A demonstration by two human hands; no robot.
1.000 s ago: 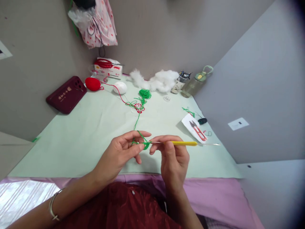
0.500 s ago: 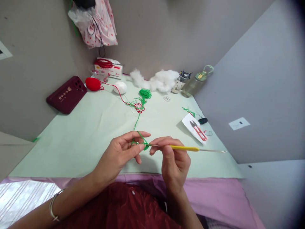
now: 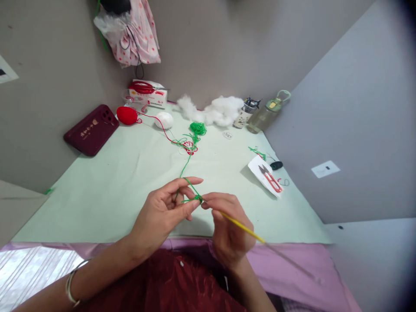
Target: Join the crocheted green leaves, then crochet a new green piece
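The left hand (image 3: 162, 212) pinched the small green crochet piece (image 3: 196, 199) with strand looped over the forefinger for tension, letting the right hand (image 3: 227, 229) grip and angle the yellow crochet hook (image 3: 242, 227) into it.

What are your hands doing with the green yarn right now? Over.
Left hand pinching green yarn, strand looped over forefinger. Right hand gripping yellow crochet hook, tip at the stitch. Red snips off to the right, nothing in the way.

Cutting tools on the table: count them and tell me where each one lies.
2. Red-handled scissors rest on the white box at the far wall. Red thread snips lie on a white paper near the table's right edge. Others may be hidden.
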